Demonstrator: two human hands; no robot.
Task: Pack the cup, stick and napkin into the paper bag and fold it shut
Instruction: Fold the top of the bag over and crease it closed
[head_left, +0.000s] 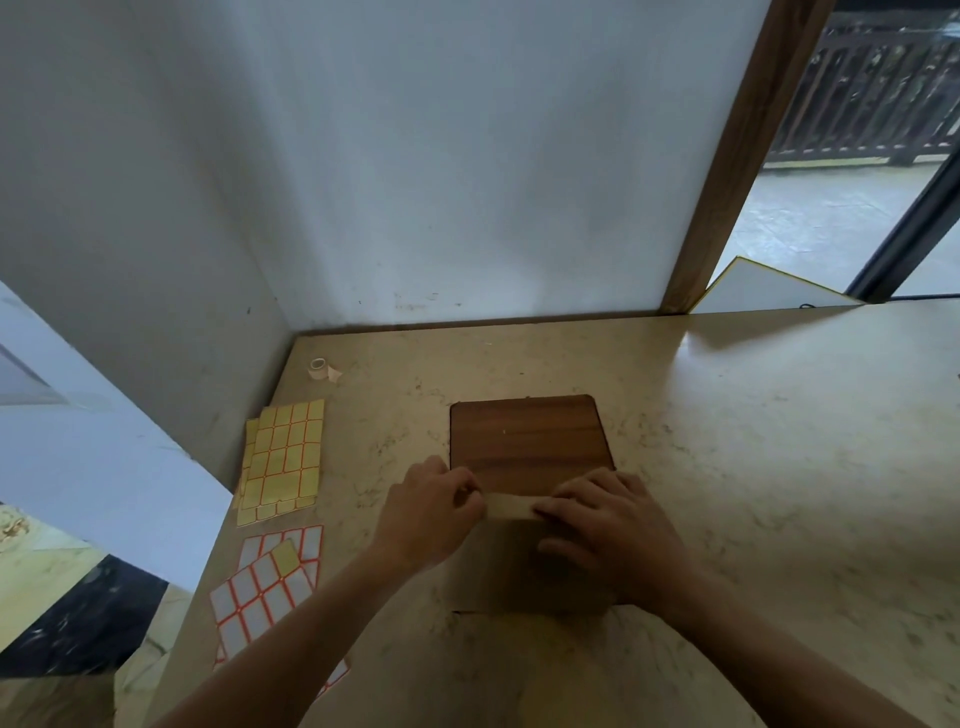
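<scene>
Seen from above at a marble-look counter (727, 415): a brown paper bag (514, 571) lying flat, its far end overlapping the near edge of a dark wooden board (530, 436), the top strip turned back toward the wearer as a pale fold (511, 506). Left hand (431, 509) curled at the fold's left end, thumb and fingertips apparently pinching the flap, though the exact grip partly hidden. Right hand (613, 525) spread flat, palm down, fingers pressing the fold's right end and the bag beneath. No cup, stick or napkin in sight; presumably already inside, judging by the bag being closed, but not verifiable from here. Step in hand, by the look of it: creasing the mouth shut. To do it well: keep the right palm anchoring the bag, draw the left fingers along the fold from end to end, press firmly for a sharp crease, keep the edge square to the bag's sides, avoid crushing whatever bulges within. At left, well apart from the work, yellow label sheets (283, 457), white red-bordered label sheets (270, 582), and a small tape roll (318, 368) near the wall corner.
</scene>
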